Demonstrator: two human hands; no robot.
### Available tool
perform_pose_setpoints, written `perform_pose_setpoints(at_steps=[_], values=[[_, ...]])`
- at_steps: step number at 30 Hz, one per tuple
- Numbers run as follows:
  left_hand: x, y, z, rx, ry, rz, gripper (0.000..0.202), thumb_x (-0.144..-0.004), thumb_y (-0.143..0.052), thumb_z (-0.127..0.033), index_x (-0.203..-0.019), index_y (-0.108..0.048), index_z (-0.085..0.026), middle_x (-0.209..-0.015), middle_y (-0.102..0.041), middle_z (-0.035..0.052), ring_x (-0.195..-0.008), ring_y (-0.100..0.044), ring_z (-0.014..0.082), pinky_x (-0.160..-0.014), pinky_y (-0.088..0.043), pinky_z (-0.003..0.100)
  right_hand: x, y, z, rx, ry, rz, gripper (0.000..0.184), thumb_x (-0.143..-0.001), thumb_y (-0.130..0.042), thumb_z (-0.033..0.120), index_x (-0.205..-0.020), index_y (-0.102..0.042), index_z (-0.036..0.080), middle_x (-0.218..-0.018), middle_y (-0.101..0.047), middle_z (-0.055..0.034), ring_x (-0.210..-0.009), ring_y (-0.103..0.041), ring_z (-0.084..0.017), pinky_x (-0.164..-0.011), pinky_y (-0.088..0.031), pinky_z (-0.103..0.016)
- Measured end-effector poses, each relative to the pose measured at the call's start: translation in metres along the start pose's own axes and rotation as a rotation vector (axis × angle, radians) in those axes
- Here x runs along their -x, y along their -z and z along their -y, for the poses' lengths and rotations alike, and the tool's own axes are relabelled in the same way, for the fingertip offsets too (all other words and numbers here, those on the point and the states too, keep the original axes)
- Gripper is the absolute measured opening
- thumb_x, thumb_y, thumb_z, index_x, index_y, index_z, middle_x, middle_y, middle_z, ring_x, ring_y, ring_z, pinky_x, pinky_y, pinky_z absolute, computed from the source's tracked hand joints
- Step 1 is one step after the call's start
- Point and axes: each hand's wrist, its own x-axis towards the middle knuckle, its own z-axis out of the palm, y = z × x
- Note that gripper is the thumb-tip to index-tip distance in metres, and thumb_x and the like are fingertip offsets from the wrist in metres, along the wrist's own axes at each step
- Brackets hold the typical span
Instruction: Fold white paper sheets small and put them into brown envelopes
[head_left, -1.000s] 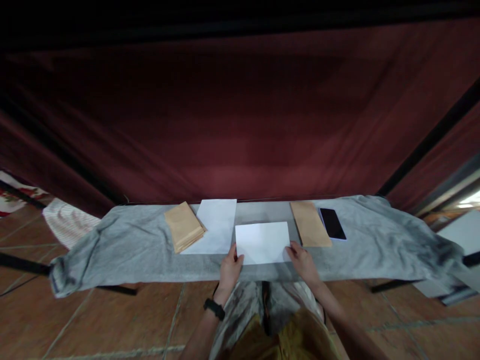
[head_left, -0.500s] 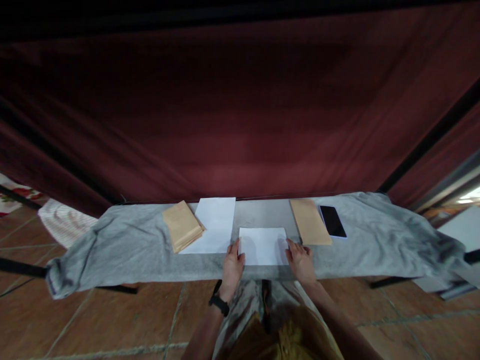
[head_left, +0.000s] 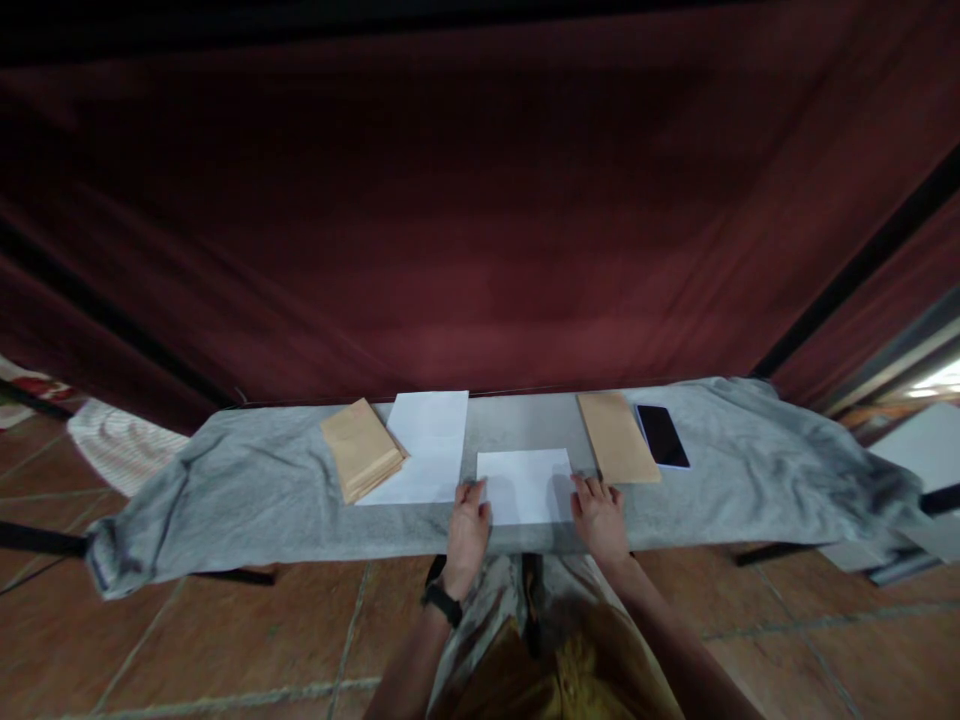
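In front of me a white sheet of paper (head_left: 525, 485) lies flat on the grey cloth, its long side running left to right. It is shorter than the other white sheet; I cannot tell whether it is folded. My left hand (head_left: 468, 528) is at its left edge, fingers bent, thumb by the paper. At the right edge my right hand (head_left: 598, 518) holds it with curled fingers. Brown envelopes (head_left: 363, 448) lie in a stack to the left, partly over white paper (head_left: 433, 440). Beyond my right hand is one brown envelope (head_left: 616, 437).
A dark-screened phone (head_left: 662, 436) lies right of the single envelope. The grey cloth (head_left: 255, 490) covers a narrow table with hanging, wrinkled ends. Behind it rises a dark red curtain (head_left: 480, 250) between black poles. Brown floor tiles (head_left: 247, 650) show below.
The view has shifted slightly. Both hands stay at the sheet's side edges, with only small finger movements; the sheet and the envelopes keep their places.
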Motion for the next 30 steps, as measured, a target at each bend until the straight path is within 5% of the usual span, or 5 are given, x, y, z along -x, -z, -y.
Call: perform_pose_setpoints(at_steps=[4,11,21,30], values=[[0.005,-0.012,-0.019,-0.109,-0.150,0.007,0.050,-0.095,-0.043,-0.015,-0.144,-0.054,-0.019,-0.150,-0.052,0.0154,-0.141,-0.048,0.0314,-0.118,-0.040,0.054,0.000,-0.015,0.030,-0.225,0.047,-0.081,0.045,-0.105,-0.035,0.029,-0.146,-0.052,0.019,-0.140,-0.061,-0.0151,-0.130,-0.055,-0.029,-0.107,-0.045,-0.049],[0.005,-0.056,-0.041,-0.238,-0.262,0.234,0.060,-0.098,-0.037,-0.019,-0.158,-0.034,-0.012,-0.165,-0.033,0.0168,-0.155,-0.024,0.0290,-0.126,-0.024,0.054,-0.007,-0.049,0.084,-0.411,0.109,0.047,0.058,-0.109,-0.019,0.043,-0.152,-0.047,0.016,-0.155,-0.051,-0.0123,-0.145,-0.044,-0.024,-0.120,-0.039,-0.048],[0.001,-0.040,-0.021,-0.339,-0.187,0.132,0.061,-0.101,-0.036,-0.028,-0.158,-0.032,-0.006,-0.165,-0.030,0.0187,-0.156,-0.021,0.0288,-0.127,-0.023,0.051,0.006,-0.040,0.060,-0.092,0.151,-0.013,0.054,-0.107,-0.036,0.035,-0.154,-0.042,0.011,-0.158,-0.044,-0.0187,-0.147,-0.041,-0.031,-0.121,-0.031,-0.053],[0.004,-0.031,-0.006,-0.533,-0.125,-0.043,0.060,-0.104,-0.034,-0.037,-0.152,-0.041,-0.001,-0.158,-0.042,0.0232,-0.150,-0.037,0.0307,-0.124,-0.029,0.052,0.017,-0.028,0.022,0.103,0.145,-0.138,0.058,-0.107,-0.038,0.035,-0.158,-0.034,0.007,-0.157,-0.045,-0.0207,-0.146,-0.043,-0.030,-0.119,-0.033,-0.050]])
